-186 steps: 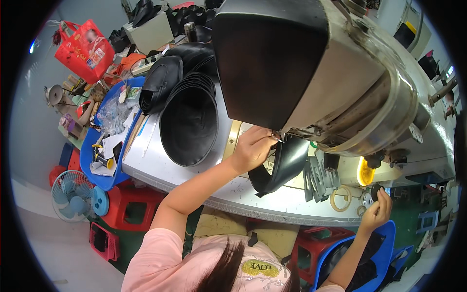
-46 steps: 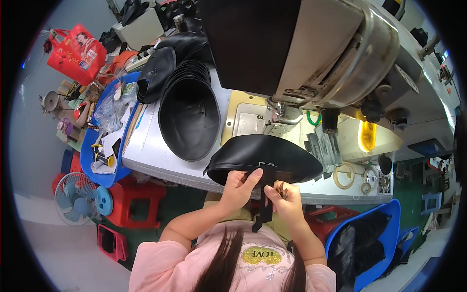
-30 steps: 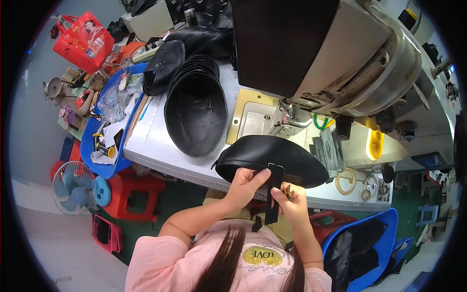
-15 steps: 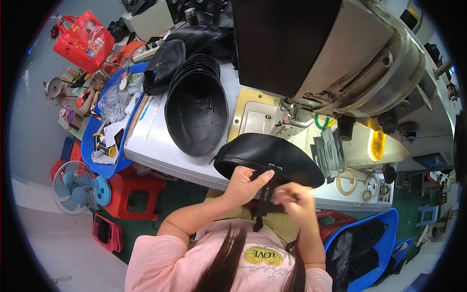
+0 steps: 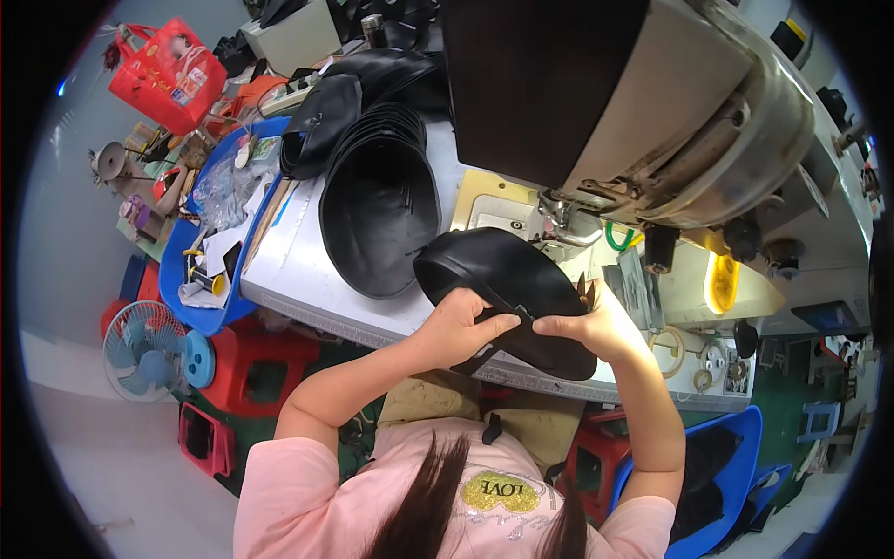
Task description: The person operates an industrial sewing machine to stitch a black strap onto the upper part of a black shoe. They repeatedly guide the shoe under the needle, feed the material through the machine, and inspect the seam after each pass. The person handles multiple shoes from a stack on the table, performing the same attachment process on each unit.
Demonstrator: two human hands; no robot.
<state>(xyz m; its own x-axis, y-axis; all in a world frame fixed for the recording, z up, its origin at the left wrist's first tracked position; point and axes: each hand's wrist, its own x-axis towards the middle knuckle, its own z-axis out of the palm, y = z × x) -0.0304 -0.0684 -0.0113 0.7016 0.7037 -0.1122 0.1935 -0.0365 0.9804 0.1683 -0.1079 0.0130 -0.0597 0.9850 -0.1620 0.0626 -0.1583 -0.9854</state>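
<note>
With both hands I grip a curved black leather-like piece [image 5: 498, 265] above the table's front edge. My left hand [image 5: 458, 328] is closed on its near edge, thumb pointing right. Closed on the same edge from the other side is my right hand [image 5: 603, 324], its thumb tip close to the left thumb. A small light fitting [image 5: 524, 312] sits on the edge between the thumbs. Dark pointed tips, perhaps of thread snips [image 5: 584, 289], stick up by the right hand's fingers, which are partly hidden. The sewing machine's needle area [image 5: 557, 214] stands just beyond the piece.
A stack of oval black pieces [image 5: 380, 219] lies on the white table [image 5: 298, 265] at the left. The machine head [image 5: 652, 112] overhangs the right. A blue tray [image 5: 172, 279] holds odds and ends. Grey strips [image 5: 633, 284] and a tape roll [image 5: 666, 349] lie right. A blue tub [image 5: 745, 447] stands below.
The right hand has moved up and right from below the piece and now grips its edge. The piece has tilted, its right end lower, and the strap below it has swung out of sight.
</note>
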